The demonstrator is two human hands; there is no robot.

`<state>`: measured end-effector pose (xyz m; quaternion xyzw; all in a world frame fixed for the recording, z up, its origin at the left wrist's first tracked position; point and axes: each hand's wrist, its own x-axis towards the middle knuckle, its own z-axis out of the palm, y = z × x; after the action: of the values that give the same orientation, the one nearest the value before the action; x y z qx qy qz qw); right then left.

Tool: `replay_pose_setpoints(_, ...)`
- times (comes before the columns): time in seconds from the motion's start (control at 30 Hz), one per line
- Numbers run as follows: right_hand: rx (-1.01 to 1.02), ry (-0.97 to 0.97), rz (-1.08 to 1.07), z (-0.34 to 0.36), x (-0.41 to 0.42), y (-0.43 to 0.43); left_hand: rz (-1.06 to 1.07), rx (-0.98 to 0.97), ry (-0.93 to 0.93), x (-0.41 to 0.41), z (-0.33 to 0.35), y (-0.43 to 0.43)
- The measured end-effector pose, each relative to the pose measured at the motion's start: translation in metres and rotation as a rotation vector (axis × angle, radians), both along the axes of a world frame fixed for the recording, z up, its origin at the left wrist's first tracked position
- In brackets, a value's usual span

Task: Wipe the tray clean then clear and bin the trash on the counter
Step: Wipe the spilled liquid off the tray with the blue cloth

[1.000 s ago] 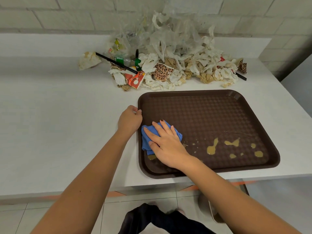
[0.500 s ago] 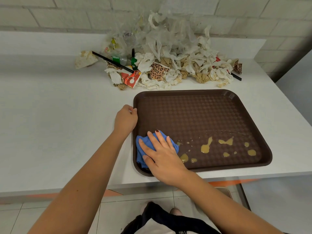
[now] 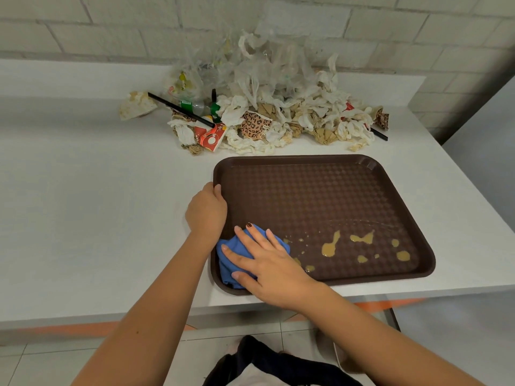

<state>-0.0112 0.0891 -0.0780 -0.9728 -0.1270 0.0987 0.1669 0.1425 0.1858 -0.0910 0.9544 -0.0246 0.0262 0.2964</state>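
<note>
While left hand (image 3: pixel 206 210) grips the textured brown tray (image 3: pixel 306 190) rim | right hand (image 3: pixel 267 263) spread flat, pressing crumpled blue cloth (image 3: pixel 237 252) | tan spill blobs (image 3: pixel 330 243) inside

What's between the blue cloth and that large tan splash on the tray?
Head view: only small tan droplets on the tray floor, between blue cloth and large tan splash.

No legible text anywhere (print on the red wrapper (image 3: pixel 209 136) too blurred)

Pale grey block wall (image 3: pixel 111 32) behind white bench (image 3: pixel 83 204); light tiled floor (image 3: pixel 41 358) below; orange strip (image 3: pixel 69 328) under bench edge.
</note>
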Motion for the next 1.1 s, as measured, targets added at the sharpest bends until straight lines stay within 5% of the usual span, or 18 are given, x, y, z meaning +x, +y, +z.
replay_pose_setpoints(0.47, -0.067, -0.04, 0.302, 0.004, 0.012, -0.068, -0.052, 0.123, -0.055, -0.003, -0.001, 0.002)
replay_pose_setpoints(1.1, -0.126, -0.001, 0.129, 0.005, -0.017, -0.177, -0.039, 0.138, -0.041, -0.007, 0.002, -0.001)
